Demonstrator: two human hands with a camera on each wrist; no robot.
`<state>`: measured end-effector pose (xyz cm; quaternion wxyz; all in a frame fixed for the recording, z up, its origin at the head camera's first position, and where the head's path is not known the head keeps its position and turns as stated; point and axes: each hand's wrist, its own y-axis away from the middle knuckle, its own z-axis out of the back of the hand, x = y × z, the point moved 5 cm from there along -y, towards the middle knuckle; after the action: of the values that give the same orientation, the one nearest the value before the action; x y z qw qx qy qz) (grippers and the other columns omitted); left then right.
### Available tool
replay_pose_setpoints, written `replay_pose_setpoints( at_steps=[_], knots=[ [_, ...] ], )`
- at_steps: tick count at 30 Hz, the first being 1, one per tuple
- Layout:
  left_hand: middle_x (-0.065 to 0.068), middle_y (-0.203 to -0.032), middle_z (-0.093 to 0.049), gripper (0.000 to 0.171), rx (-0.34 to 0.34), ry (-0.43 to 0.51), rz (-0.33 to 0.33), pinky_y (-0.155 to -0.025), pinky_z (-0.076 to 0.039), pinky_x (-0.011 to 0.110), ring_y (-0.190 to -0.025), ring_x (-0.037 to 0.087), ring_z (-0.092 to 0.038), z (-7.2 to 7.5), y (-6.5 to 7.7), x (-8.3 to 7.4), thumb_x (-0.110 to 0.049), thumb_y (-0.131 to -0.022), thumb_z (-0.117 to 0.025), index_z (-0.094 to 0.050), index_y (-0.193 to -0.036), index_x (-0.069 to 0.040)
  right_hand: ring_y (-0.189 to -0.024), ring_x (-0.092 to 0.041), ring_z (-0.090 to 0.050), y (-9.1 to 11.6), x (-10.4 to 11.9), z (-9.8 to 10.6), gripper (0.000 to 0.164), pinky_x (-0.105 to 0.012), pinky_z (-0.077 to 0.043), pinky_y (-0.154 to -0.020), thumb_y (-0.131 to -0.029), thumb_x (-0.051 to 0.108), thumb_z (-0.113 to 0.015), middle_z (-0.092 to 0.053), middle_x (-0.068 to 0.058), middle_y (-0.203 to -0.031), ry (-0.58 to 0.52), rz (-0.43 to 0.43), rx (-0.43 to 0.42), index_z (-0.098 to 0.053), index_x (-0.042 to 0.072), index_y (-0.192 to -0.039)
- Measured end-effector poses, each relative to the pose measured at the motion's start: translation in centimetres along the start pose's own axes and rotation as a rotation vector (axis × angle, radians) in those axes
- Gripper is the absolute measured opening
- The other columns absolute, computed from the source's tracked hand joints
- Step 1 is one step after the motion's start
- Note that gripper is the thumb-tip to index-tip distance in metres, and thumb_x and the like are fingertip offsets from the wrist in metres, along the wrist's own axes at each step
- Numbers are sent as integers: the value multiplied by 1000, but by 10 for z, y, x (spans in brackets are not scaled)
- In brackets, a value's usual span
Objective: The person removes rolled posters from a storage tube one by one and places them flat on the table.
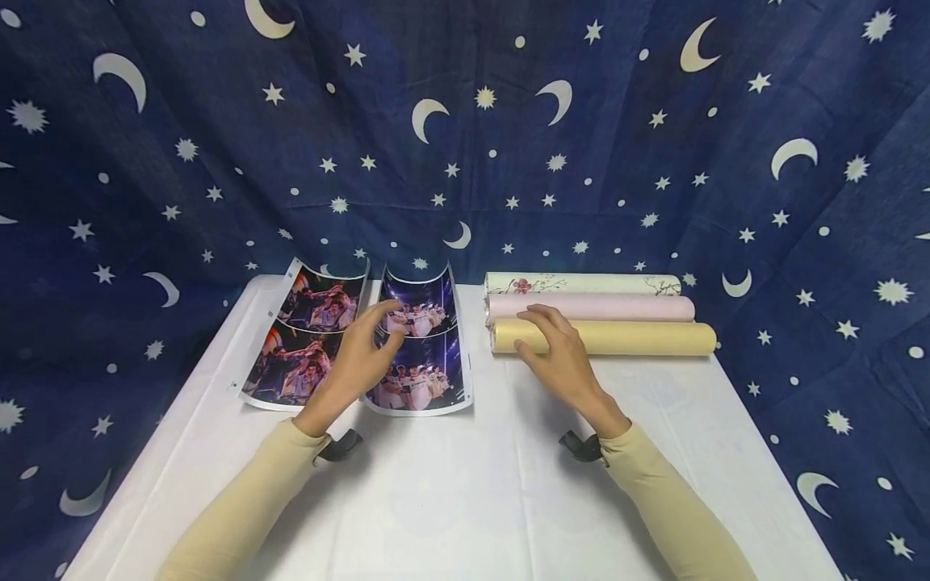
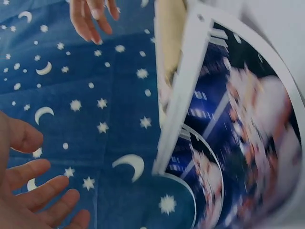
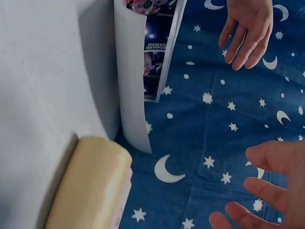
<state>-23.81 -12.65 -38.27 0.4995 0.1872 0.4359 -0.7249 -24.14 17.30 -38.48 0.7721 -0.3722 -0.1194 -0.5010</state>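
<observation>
My left hand point(image 1: 361, 355) hovers with loosely bent, spread fingers over the table, between two curved photo sheets. It overlaps the right photo sheet point(image 1: 429, 379) and the edge of the left photo sheet point(image 1: 257, 371) in the head view. Both sheets carry stage pictures of people and curl up at their ends. My right hand point(image 1: 563, 359), fingers spread and relaxed, is in front of the yellow roll point(image 1: 639, 339) near its left end. Behind that roll lie a pink roll point(image 1: 617, 307) and a white roll with a blossom print point(image 1: 596, 283). Neither hand holds anything.
A white cloth point(image 1: 450, 508) covers the table. Dark blue fabric point(image 1: 479, 137) with moons and stars hangs behind and at both sides. A black strap point(image 1: 340, 445) sits at the left wrist, another black strap point(image 1: 580, 445) at the right.
</observation>
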Motion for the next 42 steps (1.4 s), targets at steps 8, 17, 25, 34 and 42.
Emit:
replay_pose_setpoints(
  at_steps=[8, 17, 25, 34, 42],
  knots=[
    [10, -139, -58, 40, 7, 191, 99, -108, -42, 50, -128, 31, -54, -18, -9, -16, -13, -96, -58, -55, -136, -10, -130, -37, -49, -8, -9, 25, 46, -58, -37, -103, -88, 23, -70, -52, -15, -141, 45, 52, -5, -60, 10, -131],
    [15, -140, -56, 38, 28, 422, 180, -112, -41, 42, -131, 31, -52, -38, -28, -24, -7, -98, -53, -53, -136, -5, -132, -38, -47, -22, -24, 45, 49, -63, -35, -103, -90, 27, -68, -50, -15, -142, 123, 59, 29, -56, 10, -135],
    [16, -142, -53, 39, 37, 479, 276, -115, -37, 38, -134, 27, -50, -53, -46, -17, -16, -102, -48, -49, -139, -2, -132, -41, -45, -37, -40, 45, 53, -62, -35, -104, -91, 30, -67, -48, -16, -143, 147, 10, 56, -54, 9, -138],
    [14, -143, -52, 43, 57, 518, 366, -116, -36, 40, -136, 26, -47, -72, -69, -8, -23, -103, -48, -46, -142, -5, -134, -43, -43, -58, -63, 33, 54, -62, -33, -108, -94, 32, -63, -45, -19, -146, 175, -54, 128, -50, 10, -141],
    [16, -143, -52, 44, 57, 568, 426, -117, -34, 36, -136, 25, -48, -92, -90, -2, -18, -102, -49, -45, -142, -1, -139, -44, -36, -73, -91, 28, 59, -63, -26, -113, -96, 38, -58, -38, -19, -152, 203, -135, 222, -43, 14, -147]
  ],
)
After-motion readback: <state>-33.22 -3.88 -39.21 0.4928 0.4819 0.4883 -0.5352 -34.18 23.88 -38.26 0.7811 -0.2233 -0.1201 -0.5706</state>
